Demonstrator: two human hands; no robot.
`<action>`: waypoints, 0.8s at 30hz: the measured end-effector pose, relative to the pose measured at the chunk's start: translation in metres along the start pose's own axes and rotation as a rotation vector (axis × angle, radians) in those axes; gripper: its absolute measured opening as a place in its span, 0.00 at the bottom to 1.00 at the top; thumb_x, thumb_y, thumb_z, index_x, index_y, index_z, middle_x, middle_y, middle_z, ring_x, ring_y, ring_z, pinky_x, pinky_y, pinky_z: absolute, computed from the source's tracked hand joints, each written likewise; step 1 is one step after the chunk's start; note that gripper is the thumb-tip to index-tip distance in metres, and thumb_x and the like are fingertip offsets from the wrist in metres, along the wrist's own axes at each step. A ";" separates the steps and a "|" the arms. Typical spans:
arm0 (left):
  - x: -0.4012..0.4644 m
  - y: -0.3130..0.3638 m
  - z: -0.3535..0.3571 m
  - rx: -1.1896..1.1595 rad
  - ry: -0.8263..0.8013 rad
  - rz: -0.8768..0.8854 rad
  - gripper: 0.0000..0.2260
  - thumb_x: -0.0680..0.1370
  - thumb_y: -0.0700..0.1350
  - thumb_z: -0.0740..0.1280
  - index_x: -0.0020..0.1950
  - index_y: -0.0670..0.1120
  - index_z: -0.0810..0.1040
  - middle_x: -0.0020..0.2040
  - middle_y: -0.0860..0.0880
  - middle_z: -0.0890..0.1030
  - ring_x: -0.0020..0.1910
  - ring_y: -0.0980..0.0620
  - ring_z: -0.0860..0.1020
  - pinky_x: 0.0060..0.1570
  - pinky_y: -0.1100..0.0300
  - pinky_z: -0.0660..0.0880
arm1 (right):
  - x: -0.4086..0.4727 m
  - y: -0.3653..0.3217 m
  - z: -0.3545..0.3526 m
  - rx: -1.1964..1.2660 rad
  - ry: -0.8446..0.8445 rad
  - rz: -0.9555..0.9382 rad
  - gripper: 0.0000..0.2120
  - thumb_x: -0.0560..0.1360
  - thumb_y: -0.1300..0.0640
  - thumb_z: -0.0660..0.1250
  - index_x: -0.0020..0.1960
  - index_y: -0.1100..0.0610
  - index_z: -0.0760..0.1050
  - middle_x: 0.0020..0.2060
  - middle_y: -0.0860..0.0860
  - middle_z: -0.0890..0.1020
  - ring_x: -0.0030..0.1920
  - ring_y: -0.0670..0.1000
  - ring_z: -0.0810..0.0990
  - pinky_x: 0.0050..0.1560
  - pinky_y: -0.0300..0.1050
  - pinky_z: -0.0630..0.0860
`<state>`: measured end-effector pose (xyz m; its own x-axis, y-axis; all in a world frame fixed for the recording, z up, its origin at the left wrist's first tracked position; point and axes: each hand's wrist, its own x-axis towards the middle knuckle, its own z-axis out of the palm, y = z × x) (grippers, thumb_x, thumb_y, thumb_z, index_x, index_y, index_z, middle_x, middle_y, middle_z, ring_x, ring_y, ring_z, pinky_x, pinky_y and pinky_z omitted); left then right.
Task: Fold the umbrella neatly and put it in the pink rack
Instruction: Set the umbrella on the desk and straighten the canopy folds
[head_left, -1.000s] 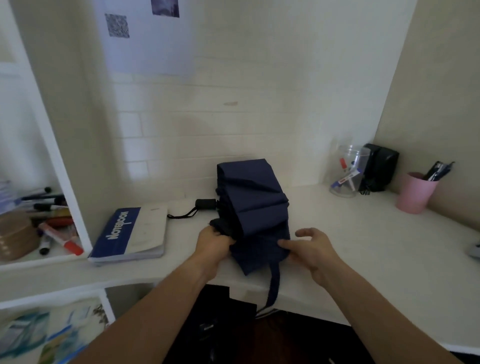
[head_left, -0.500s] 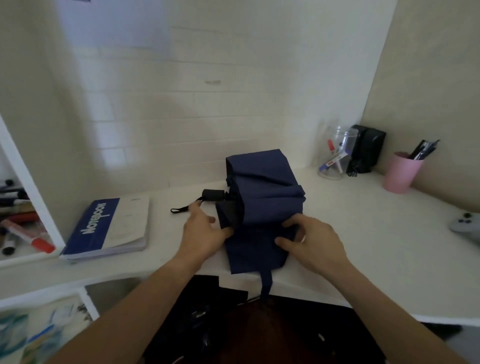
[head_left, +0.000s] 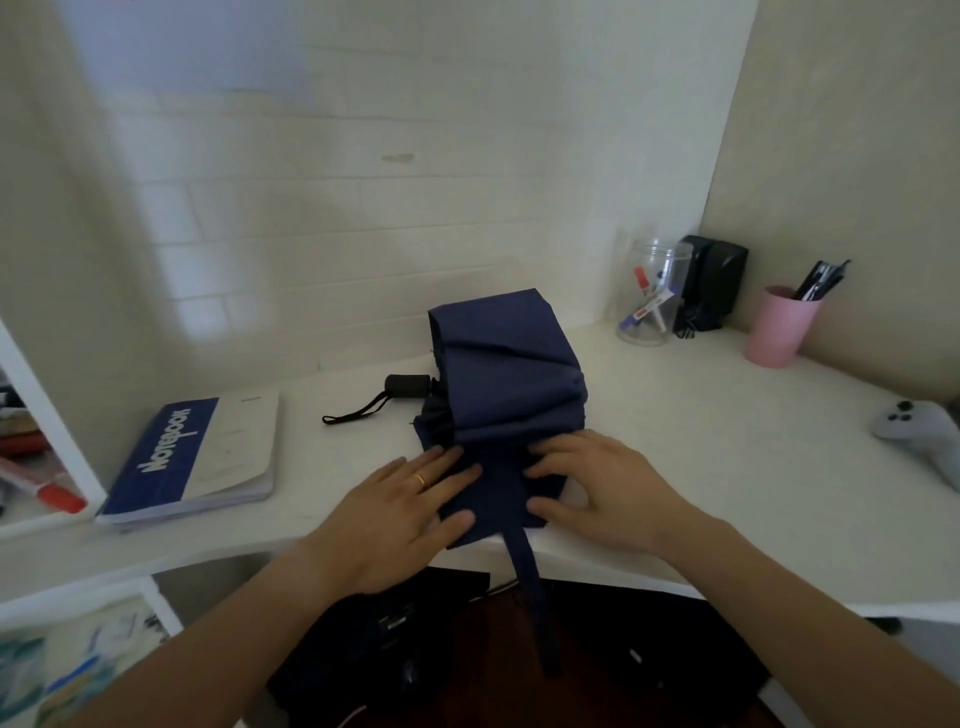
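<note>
1. While my left hand (head_left: 400, 512) and right hand (head_left: 602, 488) press flat, fingers straight, I smooth the navy umbrella (head_left: 506, 384) on the bench (head_left: 727, 441).
2. Next I likely roll the canopy and wrap its strap (head_left: 535, 597).

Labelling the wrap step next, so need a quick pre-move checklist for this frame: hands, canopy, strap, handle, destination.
1. Left hand flat on the near fabric of the navy umbrella: ok.
2. Right hand pressing the same fabric, fingers fairly straight: ok.
3. Canopy folds gathered neatly: not ok, they fan out loosely.
4. Closure strap free to wrap: ok, it hangs off the desk edge.
5. Black handle and wrist loop unobstructed: ok.
6. Pink rack in view: not ok, only a pink pen cup shows.
</note>
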<state>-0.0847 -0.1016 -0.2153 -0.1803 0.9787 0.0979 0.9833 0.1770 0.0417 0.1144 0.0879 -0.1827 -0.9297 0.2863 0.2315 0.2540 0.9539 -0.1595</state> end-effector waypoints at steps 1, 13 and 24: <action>-0.001 0.001 0.000 0.003 -0.022 -0.003 0.27 0.84 0.65 0.43 0.82 0.62 0.44 0.84 0.57 0.44 0.82 0.58 0.42 0.80 0.57 0.43 | -0.003 -0.003 0.001 0.015 -0.043 -0.045 0.24 0.80 0.38 0.60 0.74 0.41 0.70 0.76 0.38 0.66 0.77 0.42 0.61 0.76 0.41 0.60; 0.017 0.029 -0.046 -0.573 0.601 -0.456 0.24 0.71 0.71 0.68 0.57 0.55 0.76 0.52 0.57 0.76 0.50 0.59 0.75 0.49 0.59 0.75 | 0.023 0.008 -0.039 0.567 0.345 0.481 0.24 0.66 0.51 0.81 0.58 0.48 0.76 0.48 0.43 0.83 0.41 0.46 0.82 0.46 0.40 0.78; 0.057 0.024 -0.108 -0.527 0.177 -0.406 0.39 0.54 0.78 0.75 0.57 0.58 0.76 0.51 0.61 0.81 0.50 0.56 0.81 0.49 0.56 0.79 | 0.054 0.009 -0.084 0.870 0.493 0.258 0.21 0.70 0.54 0.79 0.56 0.52 0.73 0.41 0.49 0.86 0.39 0.48 0.83 0.38 0.38 0.78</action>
<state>-0.0741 -0.0524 -0.1016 -0.5775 0.8057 0.1315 0.7025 0.4085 0.5827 0.0888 0.1195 -0.0914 -0.6118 0.6649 0.4285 -0.0329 0.5199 -0.8536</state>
